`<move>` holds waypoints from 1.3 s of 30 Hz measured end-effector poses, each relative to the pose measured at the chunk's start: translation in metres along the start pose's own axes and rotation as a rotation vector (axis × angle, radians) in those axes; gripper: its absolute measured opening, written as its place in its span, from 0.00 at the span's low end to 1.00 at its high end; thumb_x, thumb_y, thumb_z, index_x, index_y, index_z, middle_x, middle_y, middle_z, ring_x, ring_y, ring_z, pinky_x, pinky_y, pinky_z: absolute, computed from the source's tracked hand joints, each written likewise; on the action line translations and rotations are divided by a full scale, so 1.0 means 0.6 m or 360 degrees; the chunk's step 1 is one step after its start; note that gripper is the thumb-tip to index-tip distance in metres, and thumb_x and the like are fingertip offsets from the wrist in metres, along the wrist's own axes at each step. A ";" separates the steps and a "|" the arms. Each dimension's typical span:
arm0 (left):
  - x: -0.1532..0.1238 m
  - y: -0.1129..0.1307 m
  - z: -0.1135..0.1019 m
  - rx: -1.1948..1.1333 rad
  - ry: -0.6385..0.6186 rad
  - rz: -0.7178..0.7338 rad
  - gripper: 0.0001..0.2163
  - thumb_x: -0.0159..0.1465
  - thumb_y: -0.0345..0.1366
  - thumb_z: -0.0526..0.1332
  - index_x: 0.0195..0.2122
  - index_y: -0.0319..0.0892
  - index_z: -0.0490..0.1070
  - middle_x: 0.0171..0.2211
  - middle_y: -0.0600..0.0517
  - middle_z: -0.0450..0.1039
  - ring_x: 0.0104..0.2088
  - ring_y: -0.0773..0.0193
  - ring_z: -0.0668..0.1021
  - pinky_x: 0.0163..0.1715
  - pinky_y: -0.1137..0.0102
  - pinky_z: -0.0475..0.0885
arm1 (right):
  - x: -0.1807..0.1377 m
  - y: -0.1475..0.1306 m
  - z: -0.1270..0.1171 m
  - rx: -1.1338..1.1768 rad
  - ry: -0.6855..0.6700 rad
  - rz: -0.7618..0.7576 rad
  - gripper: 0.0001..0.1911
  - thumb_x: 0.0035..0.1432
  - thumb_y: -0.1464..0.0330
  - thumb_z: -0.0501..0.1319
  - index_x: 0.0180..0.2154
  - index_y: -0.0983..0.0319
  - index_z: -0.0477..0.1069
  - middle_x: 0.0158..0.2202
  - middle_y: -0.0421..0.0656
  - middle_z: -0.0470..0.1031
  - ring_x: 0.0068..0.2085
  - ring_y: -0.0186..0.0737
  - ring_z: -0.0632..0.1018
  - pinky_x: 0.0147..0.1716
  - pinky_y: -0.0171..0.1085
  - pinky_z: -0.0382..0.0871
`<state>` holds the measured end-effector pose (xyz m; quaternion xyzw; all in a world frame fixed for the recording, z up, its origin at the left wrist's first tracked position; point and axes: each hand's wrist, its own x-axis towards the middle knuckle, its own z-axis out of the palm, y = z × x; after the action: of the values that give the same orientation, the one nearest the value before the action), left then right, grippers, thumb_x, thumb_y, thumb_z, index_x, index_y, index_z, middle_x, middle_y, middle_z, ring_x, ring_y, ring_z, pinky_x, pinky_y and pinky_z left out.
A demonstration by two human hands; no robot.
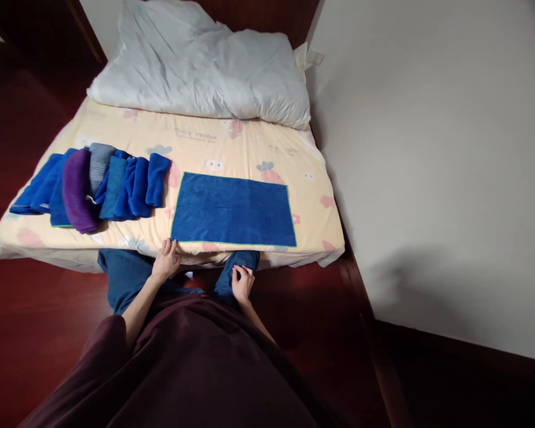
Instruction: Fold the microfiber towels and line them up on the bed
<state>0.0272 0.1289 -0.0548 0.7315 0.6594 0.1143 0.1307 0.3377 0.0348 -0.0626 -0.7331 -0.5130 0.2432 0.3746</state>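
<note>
Bed (249,148) fills the middle, its far end under a white duvet (205,65); a wall runs close along one side of the bed, dark floor lies open on the other. Blue towel (233,209) lies flat at the bed's near edge, beside a row of folded towels (93,184). Left hand (167,260) touches the towel's near corner, grip loosely apart, holding nothing. Right hand (242,283) hangs below the bed's edge, fingers curled, empty.

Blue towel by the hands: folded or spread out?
Spread flat: the blue towel lies as one open rectangle on the bed, with the left hand at its near corner.
</note>
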 end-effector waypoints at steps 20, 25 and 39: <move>-0.013 0.013 -0.025 -0.0020 -0.0088 -0.0032 0.31 0.65 0.39 0.53 0.68 0.32 0.59 0.71 0.34 0.55 0.73 0.41 0.55 0.67 0.49 0.63 | 0.186 -0.089 0.063 0.1745 0.0024 0.1303 0.08 0.56 0.67 0.69 0.31 0.64 0.73 0.29 0.45 0.83 0.25 0.33 0.79 0.23 0.28 0.69; 0.051 0.032 -0.074 -0.0049 -0.0055 -0.0084 0.21 0.68 0.38 0.50 0.55 0.41 0.75 0.60 0.42 0.71 0.61 0.48 0.71 0.62 0.56 0.69 | 0.186 -0.073 0.074 0.1753 0.0026 0.1303 0.12 0.56 0.63 0.71 0.33 0.64 0.73 0.31 0.49 0.84 0.27 0.36 0.82 0.29 0.32 0.76; 0.582 0.283 -0.113 0.0206 -0.0567 0.0629 0.18 0.65 0.33 0.53 0.50 0.41 0.80 0.48 0.46 0.81 0.47 0.59 0.80 0.48 0.70 0.72 | 0.172 -0.028 0.087 0.1682 -0.0087 0.1177 0.19 0.48 0.56 0.75 0.29 0.66 0.76 0.29 0.49 0.83 0.26 0.39 0.81 0.29 0.36 0.76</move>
<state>0.1991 0.4629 0.0653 0.8613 0.4765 -0.0352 0.1728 0.3263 0.1501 -0.0776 -0.5717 -0.0471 0.5946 0.5633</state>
